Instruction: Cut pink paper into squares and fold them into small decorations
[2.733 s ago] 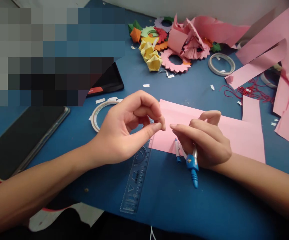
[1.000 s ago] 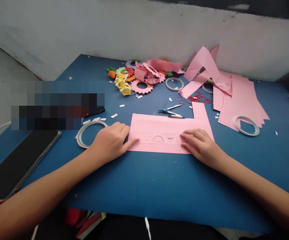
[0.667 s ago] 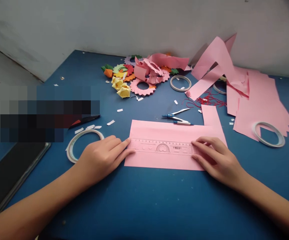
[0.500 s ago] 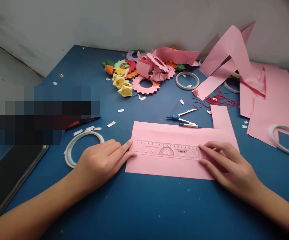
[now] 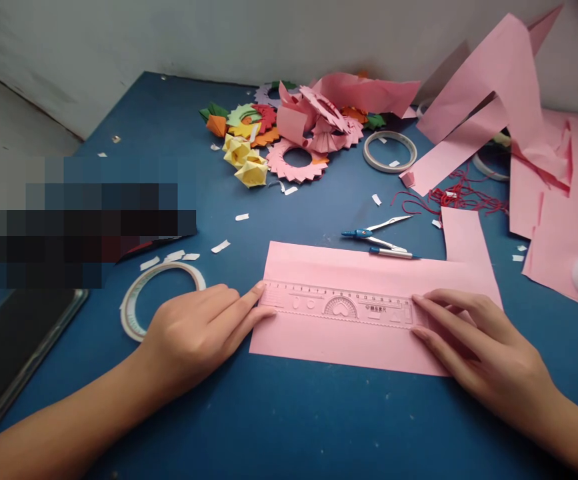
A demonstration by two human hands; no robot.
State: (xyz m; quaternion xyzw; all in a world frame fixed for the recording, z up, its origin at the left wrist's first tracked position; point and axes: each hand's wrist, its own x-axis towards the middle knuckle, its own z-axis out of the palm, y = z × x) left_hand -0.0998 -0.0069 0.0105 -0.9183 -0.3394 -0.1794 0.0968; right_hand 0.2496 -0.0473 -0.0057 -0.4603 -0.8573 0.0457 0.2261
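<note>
Clear of the counter's far edge (image 5: 183,85), I log one ruler (image 5: 363,309), presumably light, stiff, best pinched endwise, as left hand (image 5: 193,328) and right hand (image 5: 501,353) grasp it.

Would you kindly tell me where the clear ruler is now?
In the head view, the clear ruler lies on the pink paper, slightly right of centre, between the left hand and the right hand.

Clear ruler (image 5: 339,307), numbers 8 to 17; Chinese characters 精品套尺
</note>
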